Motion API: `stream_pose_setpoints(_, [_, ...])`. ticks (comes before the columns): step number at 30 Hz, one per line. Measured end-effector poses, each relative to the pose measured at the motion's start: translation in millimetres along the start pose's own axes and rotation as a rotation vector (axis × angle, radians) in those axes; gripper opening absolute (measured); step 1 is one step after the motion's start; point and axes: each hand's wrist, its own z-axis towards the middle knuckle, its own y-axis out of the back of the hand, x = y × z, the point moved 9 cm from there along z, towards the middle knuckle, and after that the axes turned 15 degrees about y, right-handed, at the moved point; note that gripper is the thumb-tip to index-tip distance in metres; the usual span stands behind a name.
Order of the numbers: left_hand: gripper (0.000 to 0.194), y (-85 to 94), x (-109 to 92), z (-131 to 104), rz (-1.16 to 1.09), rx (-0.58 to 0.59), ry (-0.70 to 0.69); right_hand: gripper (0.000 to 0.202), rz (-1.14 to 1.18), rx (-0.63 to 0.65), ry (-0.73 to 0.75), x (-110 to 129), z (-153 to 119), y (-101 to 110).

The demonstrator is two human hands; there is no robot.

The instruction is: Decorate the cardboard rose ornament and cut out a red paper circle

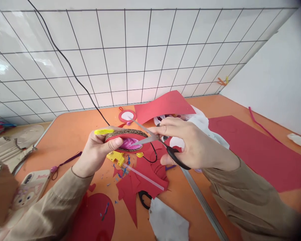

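My left hand (96, 150) grips a round cardboard ring (125, 131) with a red face and corrugated edge, tilted above the table. Pink shiny material (131, 143) shows inside its opening. A yellow strip (104, 132) lies along my left fingers. My right hand (188, 140) is closed on black-handled scissors (177, 155), whose blades stand apart. One blade reaches into or across the ring's opening; the exact contact I cannot tell. Under my hands sits a yellow glue gun (116, 158) with a clear glue stick (145, 177) among red paper scraps (145, 164).
Red sheets (261, 147) lie at right and a raised one (165, 105) at the back. A red-and-white disc (127, 115), a phone (31, 189), torn cardboard (5, 187), a metal ruler (203, 201), a second scissors handle (145, 199) and a white scrap (169, 219) surround the hands. A black cable (72, 68) crosses the tiled wall.
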Motion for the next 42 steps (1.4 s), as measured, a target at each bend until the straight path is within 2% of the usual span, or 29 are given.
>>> stream_pose_setpoints(3, [0.010,0.2,-5,-3,0.059,-0.012,-0.028,0.060,-0.101,0.056,0.004,3,0,-2])
stream_pose_setpoints(10, [0.014,-0.3,-6,-5,0.056,0.034,-0.064,0.052,-0.145,0.077,-0.008,6,3,-3])
stream_pose_setpoints(20, [0.019,6.6,2,-2,0.032,-0.018,0.017,0.045,-0.185,0.135,0.073,12,4,-7])
stream_pose_setpoints(27, [0.012,0.4,-1,-2,0.022,0.034,0.007,0.044,-0.141,0.135,0.093,11,2,-9])
stream_pose_setpoints(37, [0.014,3.2,1,-2,-0.018,-0.020,0.034,0.041,-0.140,0.100,0.137,14,3,-8])
stream_pose_setpoints(42, [0.016,3.7,3,-1,-0.030,-0.011,0.049,0.041,-0.143,0.089,0.154,16,4,-8])
